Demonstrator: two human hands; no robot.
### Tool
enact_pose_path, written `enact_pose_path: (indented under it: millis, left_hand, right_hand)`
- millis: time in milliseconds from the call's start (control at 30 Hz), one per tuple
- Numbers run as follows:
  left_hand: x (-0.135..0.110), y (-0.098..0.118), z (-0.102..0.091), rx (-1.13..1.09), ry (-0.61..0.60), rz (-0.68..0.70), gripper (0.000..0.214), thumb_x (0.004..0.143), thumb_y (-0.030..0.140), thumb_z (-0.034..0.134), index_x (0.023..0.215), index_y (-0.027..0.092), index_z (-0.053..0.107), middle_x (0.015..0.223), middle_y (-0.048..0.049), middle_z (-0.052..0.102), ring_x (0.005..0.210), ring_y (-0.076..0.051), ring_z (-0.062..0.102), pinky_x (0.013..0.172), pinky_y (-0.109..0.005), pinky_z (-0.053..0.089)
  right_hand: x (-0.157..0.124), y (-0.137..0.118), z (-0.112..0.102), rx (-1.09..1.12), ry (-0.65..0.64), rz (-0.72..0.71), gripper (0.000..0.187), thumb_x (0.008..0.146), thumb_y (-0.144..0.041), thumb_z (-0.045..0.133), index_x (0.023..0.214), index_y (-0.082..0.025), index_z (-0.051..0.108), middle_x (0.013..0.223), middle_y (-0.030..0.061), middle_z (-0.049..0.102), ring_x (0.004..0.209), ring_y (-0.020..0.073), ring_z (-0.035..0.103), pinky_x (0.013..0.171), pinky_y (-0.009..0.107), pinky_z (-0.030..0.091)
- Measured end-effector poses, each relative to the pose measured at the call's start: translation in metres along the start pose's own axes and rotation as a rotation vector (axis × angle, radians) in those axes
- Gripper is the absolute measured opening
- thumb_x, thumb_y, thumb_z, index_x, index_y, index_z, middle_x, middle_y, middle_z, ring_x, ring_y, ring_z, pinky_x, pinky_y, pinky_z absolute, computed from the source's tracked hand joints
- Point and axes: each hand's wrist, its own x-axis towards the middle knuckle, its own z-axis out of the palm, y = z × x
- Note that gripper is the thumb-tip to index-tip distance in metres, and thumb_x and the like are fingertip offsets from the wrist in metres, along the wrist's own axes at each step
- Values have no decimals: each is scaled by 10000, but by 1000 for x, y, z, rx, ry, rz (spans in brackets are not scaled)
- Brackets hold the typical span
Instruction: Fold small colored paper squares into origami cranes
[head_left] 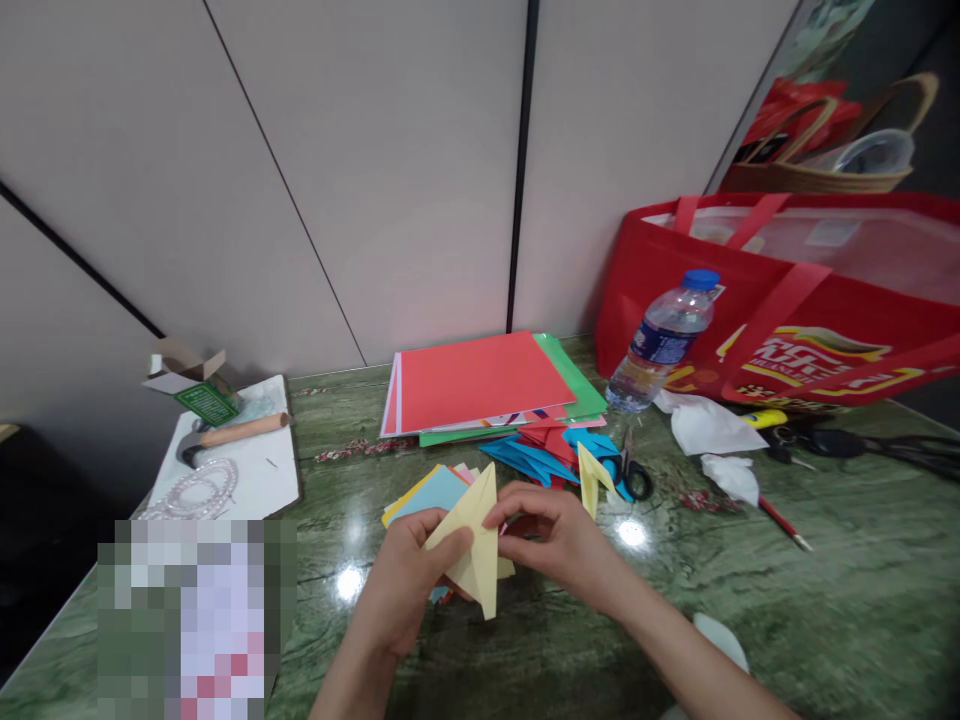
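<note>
Both my hands hold a pale yellow folded paper piece (478, 545) above the green marble table (825, 580). My left hand (409, 580) grips its lower left side, fingers closed around it. My right hand (559, 540) pinches its upper right edge. Under and behind the piece lies a small pile of coloured paper squares (431, 492). Beyond my right hand sit folded blue and red paper shapes (536, 455), another yellow folded piece (591, 478) and blue-handled scissors (628, 472).
A stack of coloured sheets, red on top (480, 382), lies at the back. A water bottle (664, 340) and a red bag (795, 290) stand at the right, with crumpled tissues (705, 425), keys and a pencil. A hammer (232, 435) and small box (195, 385) sit left.
</note>
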Motion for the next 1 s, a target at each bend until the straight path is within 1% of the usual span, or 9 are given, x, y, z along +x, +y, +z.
enact_pose_path:
  millis: [167, 300, 500, 600, 733, 800, 833, 900, 1000]
  left_hand:
    - [0, 1, -1, 39, 11, 24, 214, 628, 306, 691, 659, 105, 628, 520, -2, 618, 423, -79, 504, 408, -176, 374]
    - [0, 0, -2, 55, -51, 39, 225, 646, 320, 687, 661, 107, 618, 526, -14, 636, 440, -98, 536, 457, -205, 417]
    - [-1, 1, 0, 70, -79, 19, 159, 634, 257, 682, 652, 118, 607, 599, -38, 678, 459, -115, 589, 477, -219, 451]
    - [-2, 3, 1, 83, -83, 26, 142, 623, 243, 687, 653, 115, 633, 612, -46, 686, 471, -121, 598, 480, -220, 458]
    - [-6, 7, -1, 89, -112, 74, 348, 722, 438, 595, 728, 102, 686, 656, -84, 699, 562, -167, 634, 547, -261, 492]
    - [-7, 9, -3, 61, -130, 99, 443, 707, 515, 585, 811, 99, 696, 717, -102, 711, 624, -193, 651, 597, -286, 504]
    - [-8, 9, -3, 47, -147, 109, 455, 665, 511, 632, 852, 101, 693, 760, -108, 716, 657, -204, 656, 621, -294, 507]
    - [-8, 9, -2, 29, -167, 121, 478, 564, 401, 751, 941, 118, 675, 841, -105, 718, 723, -219, 660, 659, -296, 507]
    - [-8, 8, 3, 25, -54, 160, 624, 523, 194, 781, 1118, 165, 596, 922, -79, 714, 819, -228, 656, 717, -299, 504]
  right_hand:
    - [0, 2, -3, -18, 4, 38, 80, 661, -220, 704, 722, -186, 667, 798, 21, 600, 719, 150, 599, 618, 254, 497]
    - [0, 4, -2, 1, 32, 73, 109, 655, -215, 708, 743, -183, 654, 767, 13, 620, 683, 145, 597, 604, 251, 482]
    - [-1, 2, 2, 48, 108, 51, 99, 622, -213, 732, 661, -179, 648, 669, -6, 614, 622, 133, 582, 562, 239, 459]
    - [-1, 1, 4, 114, 131, 76, 117, 609, -240, 742, 642, -180, 648, 629, -15, 617, 573, 127, 586, 542, 240, 469]
    - [1, 1, 3, 172, 184, 134, 149, 580, -267, 757, 624, -176, 648, 589, -15, 642, 538, 136, 607, 544, 253, 486]
    - [2, 2, 2, 181, 228, 153, 166, 563, -268, 769, 623, -172, 648, 591, -8, 652, 539, 139, 612, 542, 253, 489]
    - [3, 3, 1, 183, 248, 157, 171, 560, -269, 771, 625, -169, 648, 594, -4, 656, 545, 141, 614, 541, 252, 489]
    - [3, 4, 0, 180, 276, 160, 176, 561, -275, 771, 631, -167, 651, 604, 4, 662, 557, 142, 613, 542, 251, 488]
    - [3, 5, 0, 180, 296, 168, 193, 548, -288, 777, 631, -166, 653, 605, 3, 658, 556, 137, 598, 550, 256, 486]
